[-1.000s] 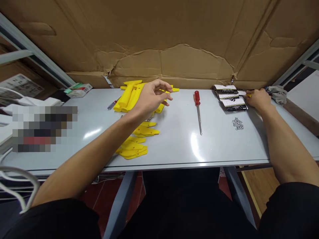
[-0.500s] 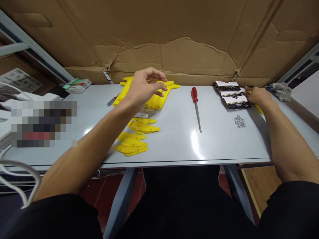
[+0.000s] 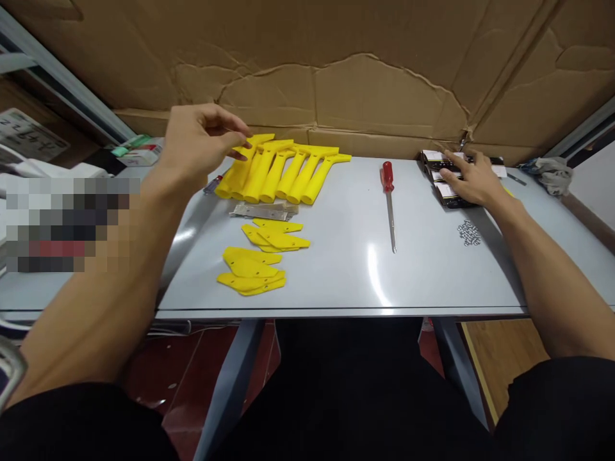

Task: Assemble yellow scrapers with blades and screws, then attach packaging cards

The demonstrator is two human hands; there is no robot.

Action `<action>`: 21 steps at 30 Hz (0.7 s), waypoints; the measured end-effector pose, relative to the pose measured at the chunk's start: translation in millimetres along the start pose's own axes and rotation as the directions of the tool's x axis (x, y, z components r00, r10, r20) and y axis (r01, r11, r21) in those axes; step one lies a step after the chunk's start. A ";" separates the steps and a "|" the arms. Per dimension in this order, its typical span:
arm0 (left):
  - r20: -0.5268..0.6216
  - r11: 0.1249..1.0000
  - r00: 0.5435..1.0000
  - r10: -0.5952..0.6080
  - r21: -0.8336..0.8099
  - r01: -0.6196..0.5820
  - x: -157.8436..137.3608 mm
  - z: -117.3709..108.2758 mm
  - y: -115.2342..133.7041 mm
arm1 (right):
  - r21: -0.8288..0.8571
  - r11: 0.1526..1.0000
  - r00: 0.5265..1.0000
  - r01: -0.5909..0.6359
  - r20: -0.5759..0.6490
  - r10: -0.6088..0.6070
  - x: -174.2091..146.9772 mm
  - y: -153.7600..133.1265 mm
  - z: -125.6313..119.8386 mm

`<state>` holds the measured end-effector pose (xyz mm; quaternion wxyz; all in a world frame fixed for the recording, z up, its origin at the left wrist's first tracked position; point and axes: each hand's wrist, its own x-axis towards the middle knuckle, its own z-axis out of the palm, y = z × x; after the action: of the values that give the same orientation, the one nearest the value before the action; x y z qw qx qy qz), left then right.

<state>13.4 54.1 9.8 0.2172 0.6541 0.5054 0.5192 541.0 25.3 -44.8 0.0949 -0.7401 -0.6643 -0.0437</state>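
My left hand [image 3: 204,137] hovers at the left end of a row of yellow plastic handles [image 3: 288,173], its fingers loosely curved and apart, with nothing visible in them. The handles lie side by side, round ends facing me. In front of them are thin metal blades [image 3: 262,211] and two groups of flat yellow pieces with holes [image 3: 276,238]. Across the table, my right hand [image 3: 473,179] rests with spread fingers on black-and-white printed packets [image 3: 446,192], partly hiding them. A pile of small screws [image 3: 469,233] lies just in front of the packets.
A red-handled screwdriver [image 3: 389,192] lies mid-table. Behind the table stands a large cardboard sheet [image 3: 336,96]. A small box [image 3: 144,152] is at the back left, a crumpled plastic bag [image 3: 550,174] at the back right. A second small screwdriver [image 3: 213,184] lies beside the handles.
My left hand has moved left from above the handles to their left end, uncovering the row. My right hand has shifted left onto the packets, and its fingers have spread.
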 end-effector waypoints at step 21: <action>0.307 0.930 0.925 0.226 0.213 -0.298 -8.8 23.7 -21.0 | 0.148 0.982 0.992 -0.121 0.049 0.115 0.9 -48.0 13.4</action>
<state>26.0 60.2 -19.9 0.1275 0.8048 0.4399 0.3775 492.6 33.6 -53.7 0.1394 -0.7697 -0.6224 0.0270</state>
